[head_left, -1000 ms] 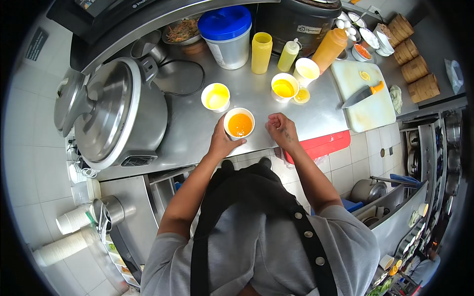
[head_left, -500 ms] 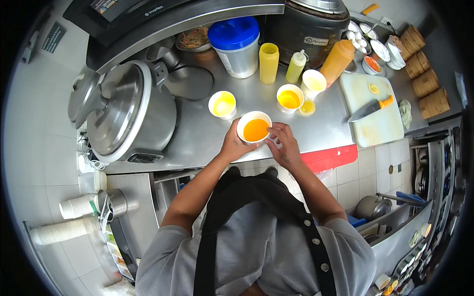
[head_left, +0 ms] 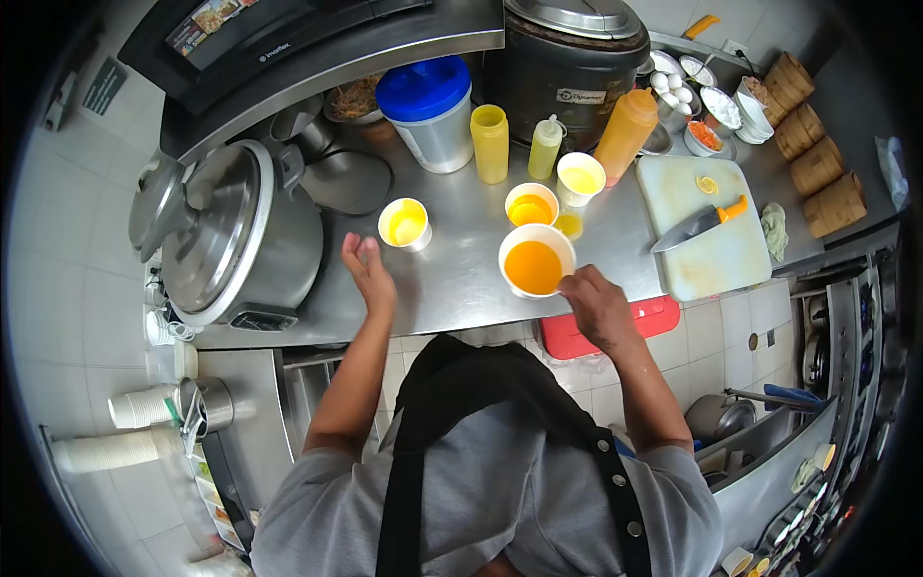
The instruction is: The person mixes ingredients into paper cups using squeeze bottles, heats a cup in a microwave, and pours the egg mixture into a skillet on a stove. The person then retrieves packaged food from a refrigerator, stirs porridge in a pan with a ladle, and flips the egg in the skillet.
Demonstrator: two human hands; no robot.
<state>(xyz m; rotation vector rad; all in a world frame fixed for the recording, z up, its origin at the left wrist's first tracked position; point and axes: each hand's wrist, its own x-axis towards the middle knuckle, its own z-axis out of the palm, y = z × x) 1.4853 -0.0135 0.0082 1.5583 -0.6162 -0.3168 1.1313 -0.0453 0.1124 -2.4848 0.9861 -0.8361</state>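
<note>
My right hand (head_left: 602,310) pinches the right rim of a white paper cup (head_left: 536,234) with orange liquid in it. This cup is held over the front of the steel counter, close to another cup (head_left: 525,190) of orange liquid. My left hand (head_left: 370,277) is empty, its fingers apart and raised, just below and left of a cup (head_left: 405,225) with yellow contents. Behind the held cup are a cup (head_left: 582,178) with pale yellow contents and a small yellow-filled container (head_left: 569,226).
Squeeze bottles (head_left: 490,144) and a blue-lidded tub (head_left: 425,82) line the back. A knife (head_left: 694,227) lies on the cutting board (head_left: 716,264) at right. A large cooker (head_left: 288,250) stands left. Below the counter's front edge is a red lid (head_left: 582,337).
My left hand has let go of the cup and moved left. My right hand has carried the cup to the right, towards the other orange-filled cup.
</note>
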